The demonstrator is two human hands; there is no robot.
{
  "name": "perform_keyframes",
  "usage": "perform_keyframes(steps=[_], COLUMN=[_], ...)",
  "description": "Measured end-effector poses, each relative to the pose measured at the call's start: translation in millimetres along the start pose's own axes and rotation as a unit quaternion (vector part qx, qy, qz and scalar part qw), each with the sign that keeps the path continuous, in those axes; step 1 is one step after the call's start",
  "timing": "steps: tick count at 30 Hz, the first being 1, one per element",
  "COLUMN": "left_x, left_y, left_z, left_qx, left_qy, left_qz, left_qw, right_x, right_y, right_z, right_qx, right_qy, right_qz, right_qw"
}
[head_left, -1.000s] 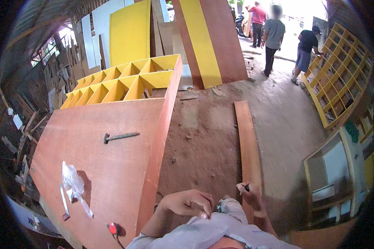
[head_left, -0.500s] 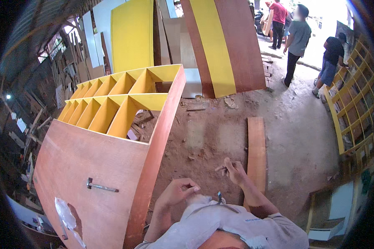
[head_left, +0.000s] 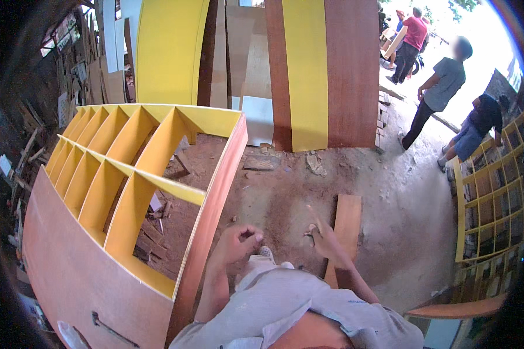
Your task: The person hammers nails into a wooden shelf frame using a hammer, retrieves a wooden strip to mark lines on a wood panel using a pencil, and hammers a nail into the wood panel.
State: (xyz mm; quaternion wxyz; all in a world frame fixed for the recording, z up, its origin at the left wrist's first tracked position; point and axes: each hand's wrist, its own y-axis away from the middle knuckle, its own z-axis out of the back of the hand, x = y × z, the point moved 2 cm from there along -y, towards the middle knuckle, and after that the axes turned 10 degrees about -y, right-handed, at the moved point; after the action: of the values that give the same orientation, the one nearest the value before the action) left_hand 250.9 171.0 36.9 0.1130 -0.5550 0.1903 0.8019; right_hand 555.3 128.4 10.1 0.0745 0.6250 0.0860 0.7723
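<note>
My left hand is held in front of my body with its fingers curled in and the thumb against them. Whatever it may hold is hidden. To its right, my right hand has the index finger stretched out and the other fingers bent. Nothing shows clearly in it. Close on my left stands a large wooden frame with reddish-brown outer panels and yellow compartments. Neither hand touches it. A hammer lies on its brown panel, beside a crumpled clear plastic bag at the lower edge.
A brown plank lies on the dirt floor past my right hand. Tall yellow and brown panels lean at the back. A yellow lattice frame stands at right, with a bending person beside it. Another person stands farther back.
My view has shifted, so the wooden frame and hammer sit lower and the people at right appear lower. My right index finger is now stretched forward. The left hand stays curled.
</note>
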Motion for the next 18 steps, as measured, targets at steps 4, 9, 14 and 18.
perform_keyframes(steps=[4,9,14,18], left_x=[-54.0,-72.7,-56.1,-43.9], left_y=[-119.7,-242.9,-348.3,-432.5], left_z=[29.8,64.5,83.5,104.5], left_qx=[-0.045,-0.065,-0.151,-0.252], left_qy=[-0.08,-0.081,-0.089,-0.111], left_qz=[-0.079,-0.061,-0.021,-0.004], left_qw=[0.993,0.993,0.984,0.961], right_x=[-21.7,-3.7,34.2,47.9], right_y=[-94.8,-228.5,-372.8,-509.1], right_z=[64.6,109.0,136.0,173.8], right_qx=[-0.002,-0.077,-0.067,0.035], right_qy=[-0.065,-0.08,-0.099,-0.177], right_qz=[0.049,0.055,0.087,0.0], right_qw=[0.997,0.992,0.989,0.984])
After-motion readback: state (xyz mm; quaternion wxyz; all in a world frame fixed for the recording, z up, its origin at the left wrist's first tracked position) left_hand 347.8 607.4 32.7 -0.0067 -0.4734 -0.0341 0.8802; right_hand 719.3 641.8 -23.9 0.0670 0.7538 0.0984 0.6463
